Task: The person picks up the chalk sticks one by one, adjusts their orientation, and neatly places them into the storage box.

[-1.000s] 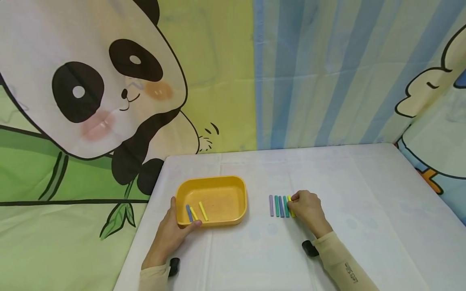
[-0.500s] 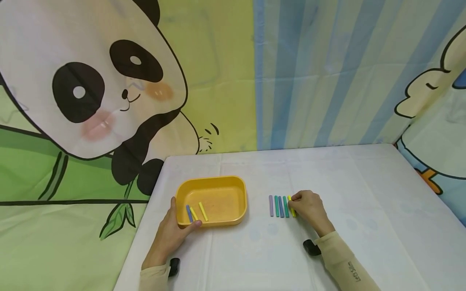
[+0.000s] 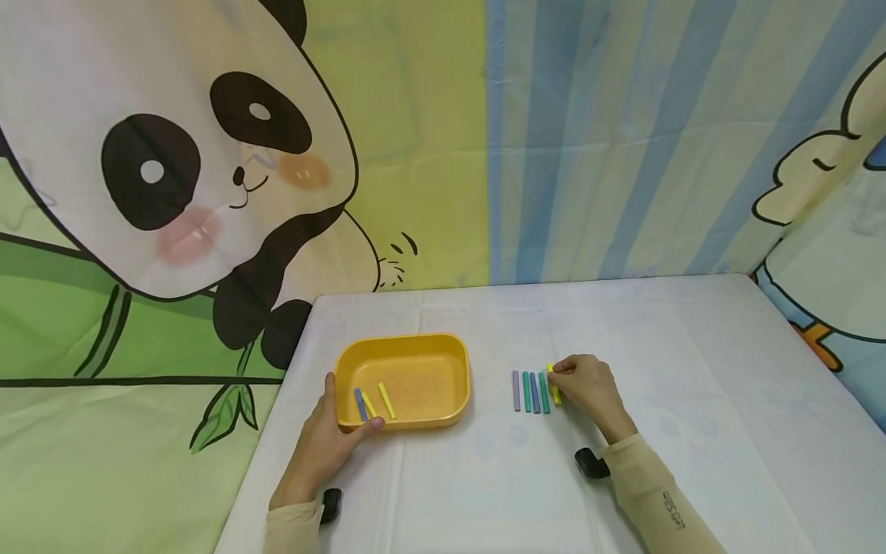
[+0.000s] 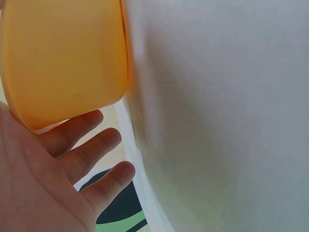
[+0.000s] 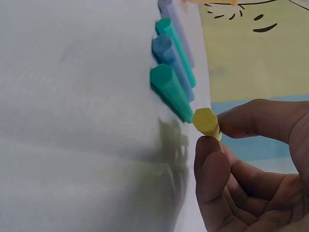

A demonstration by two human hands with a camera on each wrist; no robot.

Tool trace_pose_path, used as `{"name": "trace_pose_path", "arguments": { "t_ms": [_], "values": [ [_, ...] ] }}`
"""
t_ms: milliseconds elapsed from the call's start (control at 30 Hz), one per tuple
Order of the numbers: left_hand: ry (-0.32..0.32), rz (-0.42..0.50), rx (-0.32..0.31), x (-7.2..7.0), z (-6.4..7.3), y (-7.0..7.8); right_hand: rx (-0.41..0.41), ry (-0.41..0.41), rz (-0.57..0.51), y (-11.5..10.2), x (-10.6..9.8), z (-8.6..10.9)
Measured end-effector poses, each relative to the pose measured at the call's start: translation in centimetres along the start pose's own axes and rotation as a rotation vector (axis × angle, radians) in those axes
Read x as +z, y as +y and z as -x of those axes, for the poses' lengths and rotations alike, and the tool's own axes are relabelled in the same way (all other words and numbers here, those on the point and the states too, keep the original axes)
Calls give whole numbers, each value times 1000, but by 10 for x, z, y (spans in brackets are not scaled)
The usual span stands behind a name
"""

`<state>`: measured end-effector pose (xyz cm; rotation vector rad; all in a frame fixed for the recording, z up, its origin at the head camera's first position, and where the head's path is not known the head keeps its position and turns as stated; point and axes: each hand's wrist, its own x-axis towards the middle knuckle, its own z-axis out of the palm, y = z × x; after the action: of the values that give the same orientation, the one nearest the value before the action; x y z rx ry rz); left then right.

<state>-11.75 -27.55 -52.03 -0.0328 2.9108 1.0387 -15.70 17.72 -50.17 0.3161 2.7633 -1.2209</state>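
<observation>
My right hand [image 3: 588, 386] pinches a yellow six-sided crayon [image 5: 206, 121] between thumb and fingertips, its flat end facing the right wrist camera. The yellow crayon is raised off the cloth, its shadow beneath it. To its left lie a green crayon [image 5: 170, 89], a blue one [image 3: 534, 394], a second green one [image 3: 527, 393] and a purple one [image 3: 515, 391], side by side in a row. My left hand [image 3: 325, 438] holds the near left corner of a shallow orange-yellow tray [image 3: 453, 412], thumb at the near rim. Inside are a blue crayon [image 3: 360, 404] and two yellow crayons [image 3: 387, 401].
The table bears a white cloth [image 3: 657, 346]. Behind it hangs a printed curtain [image 3: 554, 138] with a panda and blue stripes. The table's left edge runs just beyond the tray and my left hand.
My right hand has lifted the yellow crayon up from the end of the row, a little away from me. The left hand, the tray and the other crayons stay put.
</observation>
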Motion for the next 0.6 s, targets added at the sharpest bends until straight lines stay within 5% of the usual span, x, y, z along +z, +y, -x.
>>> {"name": "trace_pose_path", "arguments": {
  "t_ms": [600],
  "values": [
    [14, 11, 18, 0, 1, 1, -12, -62, -175, -38, 8, -6]
  ]
}}
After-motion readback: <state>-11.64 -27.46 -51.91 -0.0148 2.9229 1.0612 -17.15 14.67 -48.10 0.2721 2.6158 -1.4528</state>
